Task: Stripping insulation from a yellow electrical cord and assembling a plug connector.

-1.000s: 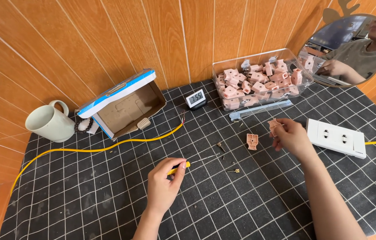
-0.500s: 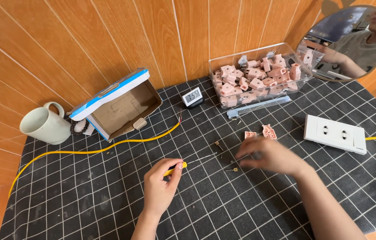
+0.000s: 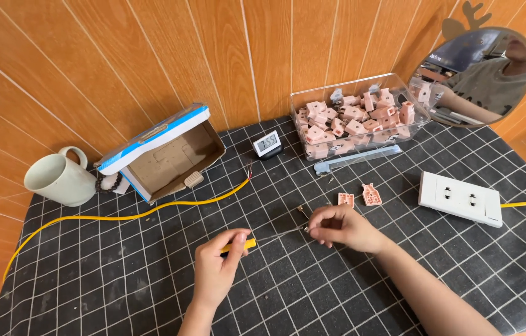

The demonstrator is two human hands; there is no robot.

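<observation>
**Two hands hold a thin wire over a black gridded bench**

Seen from above, a person's two bare hands work near the front middle of a bench point(image 3: 120, 292) covered in a black mat with a white grid. The left hand point(image 3: 216, 267) has its fingers closed in a pinch on the yellow-sheathed end of a short wire point(image 3: 244, 244). A thin bare strand runs from that yellow end across to the right hand point(image 3: 337, 227), whose fingers are curled shut around the strand's far tip. What exactly sits between those fingertips is too small to tell.

Just beyond the right hand lie two small pink plastic parts point(image 3: 362, 196) on the mat. Farther right is a white double socket plate point(image 3: 460, 198) with a yellow cord leaving the frame. Behind these stands a clear plastic tub point(image 3: 362, 121) filled with more pink parts, with a pale blue strip in front of it.

A small digital clock point(image 3: 268, 144) stands near the middle back. To its left is an open cardboard box with a blue-and-white lid point(image 3: 163, 152), then a pale green mug point(image 3: 60, 179). A long yellow cable point(image 3: 120, 218) curves across the mat from the left edge toward the clock. A round mirror point(image 3: 480, 78) leans against the wood-panelled wall at right.
</observation>
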